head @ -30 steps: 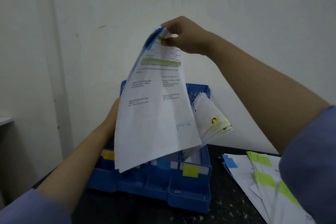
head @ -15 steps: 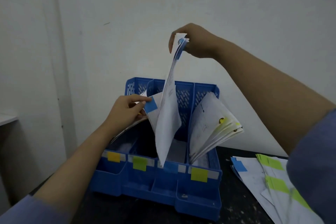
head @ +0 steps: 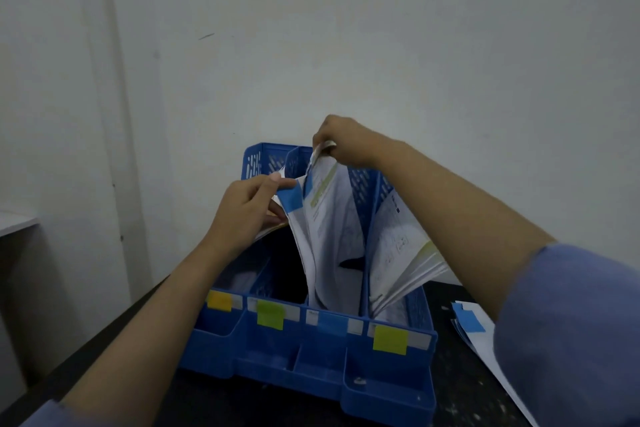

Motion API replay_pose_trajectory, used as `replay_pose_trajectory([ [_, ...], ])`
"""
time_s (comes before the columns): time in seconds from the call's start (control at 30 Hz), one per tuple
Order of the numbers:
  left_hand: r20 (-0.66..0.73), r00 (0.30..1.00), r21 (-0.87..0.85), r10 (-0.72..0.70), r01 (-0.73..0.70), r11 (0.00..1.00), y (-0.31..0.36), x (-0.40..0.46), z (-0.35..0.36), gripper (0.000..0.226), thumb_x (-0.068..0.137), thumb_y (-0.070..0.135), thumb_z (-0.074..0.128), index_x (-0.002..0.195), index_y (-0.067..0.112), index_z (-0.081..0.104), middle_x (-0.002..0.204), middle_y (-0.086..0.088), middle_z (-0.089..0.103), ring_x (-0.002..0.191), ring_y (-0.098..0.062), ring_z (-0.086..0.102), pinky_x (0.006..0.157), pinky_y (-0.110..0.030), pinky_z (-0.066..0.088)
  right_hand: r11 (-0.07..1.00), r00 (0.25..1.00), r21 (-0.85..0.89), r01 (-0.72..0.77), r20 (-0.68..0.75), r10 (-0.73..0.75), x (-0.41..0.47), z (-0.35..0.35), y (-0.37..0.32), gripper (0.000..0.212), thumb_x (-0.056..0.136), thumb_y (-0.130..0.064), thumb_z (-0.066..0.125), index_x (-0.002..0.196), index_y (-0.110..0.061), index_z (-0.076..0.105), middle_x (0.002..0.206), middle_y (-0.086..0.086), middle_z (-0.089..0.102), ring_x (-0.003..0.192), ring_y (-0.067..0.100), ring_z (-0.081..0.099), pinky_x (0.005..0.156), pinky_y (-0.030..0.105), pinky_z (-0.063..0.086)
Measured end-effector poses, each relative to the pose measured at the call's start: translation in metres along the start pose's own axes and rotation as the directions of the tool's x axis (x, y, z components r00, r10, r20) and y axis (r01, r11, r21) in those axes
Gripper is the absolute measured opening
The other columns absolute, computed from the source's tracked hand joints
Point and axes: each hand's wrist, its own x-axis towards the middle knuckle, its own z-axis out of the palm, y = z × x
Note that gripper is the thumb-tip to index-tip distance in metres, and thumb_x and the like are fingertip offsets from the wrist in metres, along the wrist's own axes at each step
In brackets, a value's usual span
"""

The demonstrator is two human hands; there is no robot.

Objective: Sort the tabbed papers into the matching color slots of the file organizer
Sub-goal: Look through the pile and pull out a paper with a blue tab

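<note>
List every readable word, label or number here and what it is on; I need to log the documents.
No text can be read.
Sheet held by the right hand: printed lines, blurred.
Papers in the rightmost slot: print too small.
White label strips on the file organizer: illegible.

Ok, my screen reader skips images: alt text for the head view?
The right hand lowers a sheet into the blue-labelled slot of a blue organizer, while the left hand holds back papers with a blue tab.
</note>
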Motion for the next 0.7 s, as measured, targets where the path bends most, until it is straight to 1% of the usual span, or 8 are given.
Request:
replay_pose_trajectory([
  [0.13, 0.007, 0.997, 0.088, 0.074, -0.074, 0.993, 0.001, 0.002, 0.002, 0.020, 0.096, 0.018, 0.049, 0.097, 0.016, 0.069, 0.089, -0.012, 0.068, 0.063, -0.018, 0.062, 0.060, -0.031, 0.059, 1.000, 0.999, 0.018, 0.011, 0.030, -0.011, 0.006, -0.001, 0.001, 0.025, 0.092, 0.000, 0.047, 0.108, -0.006, 0.065, 0.115, 0.014, 0.056, 0.106, 0.026, 0.053, 0.081, 0.026, 0.039],
  [0.2, -0.003, 0.997, 0.099, 0.082, -0.081, 0.992, 0.000, 0.004, 0.001, 0.019, 0.095, 0.015, 0.051, 0.095, 0.012, 0.069, 0.089, -0.015, 0.068, 0.062, -0.018, 0.061, 0.056, -0.029, 0.056, 0.997, 1.000, 0.078, -0.012, -0.014, 0.013, 0.010, -0.019, 0.002, 0.024, 0.094, -0.005, 0.047, 0.111, -0.008, 0.063, 0.120, 0.012, 0.058, 0.110, 0.026, 0.052, 0.089, 0.031, 0.040],
  [0.27, -0.014, 0.997, 0.101, 0.078, -0.076, 0.992, -0.002, 0.005, 0.001, 0.021, 0.095, 0.018, 0.050, 0.095, 0.012, 0.070, 0.085, -0.019, 0.068, 0.062, -0.021, 0.062, 0.057, -0.032, 0.057, 0.994, 0.999, 0.105, -0.019, -0.032, 0.022, 0.013, -0.033, 0.004, 0.023, 0.095, -0.010, 0.048, 0.112, -0.009, 0.062, 0.122, 0.010, 0.059, 0.112, 0.026, 0.052, 0.090, 0.033, 0.040],
  [0.33, -0.029, 0.998, 0.076, 0.061, -0.059, 0.995, -0.004, 0.005, 0.002, 0.025, 0.097, 0.022, 0.046, 0.096, 0.014, 0.070, 0.081, -0.024, 0.067, 0.063, -0.026, 0.063, 0.062, -0.040, 0.059, 0.998, 0.999, 0.067, -0.017, 0.032, 0.015, 0.013, -0.034, 0.003, 0.022, 0.094, -0.012, 0.049, 0.111, -0.011, 0.063, 0.121, 0.009, 0.060, 0.111, 0.026, 0.053, 0.091, 0.036, 0.042],
  [0.43, -0.064, 0.998, 0.008, 0.011, -0.011, 1.000, -0.003, 0.005, 0.004, 0.032, 0.099, 0.026, 0.042, 0.086, 0.015, 0.069, 0.082, -0.027, 0.066, 0.061, -0.028, 0.062, 0.063, -0.044, 0.059, 0.998, 0.990, 0.048, -0.033, 0.140, 0.026, 0.007, -0.006, -0.002, 0.024, 0.094, -0.009, 0.049, 0.112, -0.011, 0.063, 0.120, 0.009, 0.061, 0.110, 0.025, 0.054, 0.091, 0.034, 0.042],
  [0.53, -0.098, 0.995, 0.059, 0.000, 0.006, 0.998, -0.005, 0.006, 0.005, 0.049, 0.098, 0.031, 0.043, 0.081, -0.011, 0.062, 0.075, -0.030, 0.064, 0.065, -0.041, 0.061, 0.059, -0.047, 0.057, 0.991, 0.997, 0.129, -0.031, 0.074, 0.022, 0.001, 0.021, -0.005, 0.023, 0.093, -0.012, 0.051, 0.110, -0.008, 0.066, 0.117, 0.010, 0.063, 0.108, 0.025, 0.055, 0.082, 0.027, 0.040],
  [0.6, -0.091, 0.996, 0.118, 0.022, -0.011, 0.993, -0.005, 0.006, 0.003, 0.058, 0.096, 0.039, 0.044, 0.079, -0.014, 0.058, 0.071, -0.029, 0.062, 0.059, -0.037, 0.056, 0.056, -0.045, 0.053, 0.988, 1.000, 0.151, -0.020, -0.004, 0.021, -0.003, 0.028, -0.004, 0.021, 0.091, -0.012, 0.054, 0.106, -0.008, 0.067, 0.111, 0.011, 0.065, 0.103, 0.025, 0.056, 0.076, 0.025, 0.038],
  [0.7, -0.081, 0.997, 0.124, 0.011, -0.001, 0.992, -0.002, 0.003, 0.004, 0.078, 0.084, 0.062, 0.040, 0.080, -0.014, 0.060, 0.073, -0.026, 0.065, 0.063, -0.035, 0.059, 0.057, -0.047, 0.052, 0.983, 0.995, 0.184, 0.012, -0.096, 0.006, -0.011, 0.036, -0.002, 0.019, 0.089, -0.010, 0.055, 0.106, -0.008, 0.063, 0.107, 0.011, 0.065, 0.098, 0.025, 0.055, 0.077, 0.029, 0.042],
])
